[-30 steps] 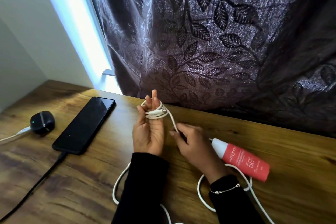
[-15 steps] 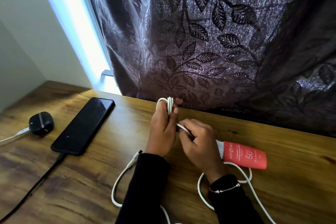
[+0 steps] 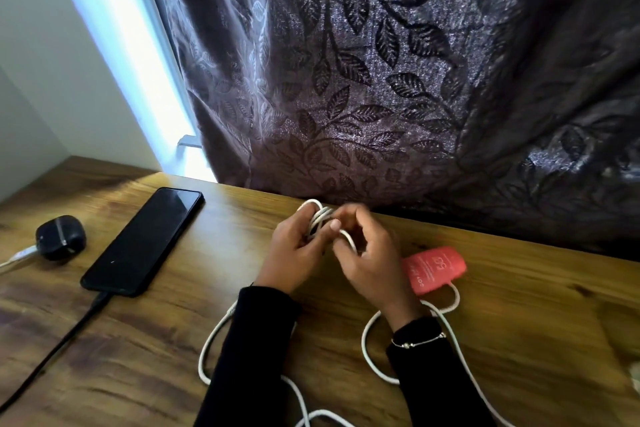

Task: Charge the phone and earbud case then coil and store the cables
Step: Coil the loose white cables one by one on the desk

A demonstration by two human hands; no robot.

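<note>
Coiling white cable (image 3: 320,218) between both hands: left hand (image 3: 294,253) curled through the loops, right hand (image 3: 367,260) pinching the next turn just beside. Loose slack trailing toward the body, nearer the right wrist, lengthwise along the worktop (image 3: 519,305).

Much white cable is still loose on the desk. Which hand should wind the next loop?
Right, probably. The right hand pinches the free run of white cable; the left hand holds the coil.
</note>
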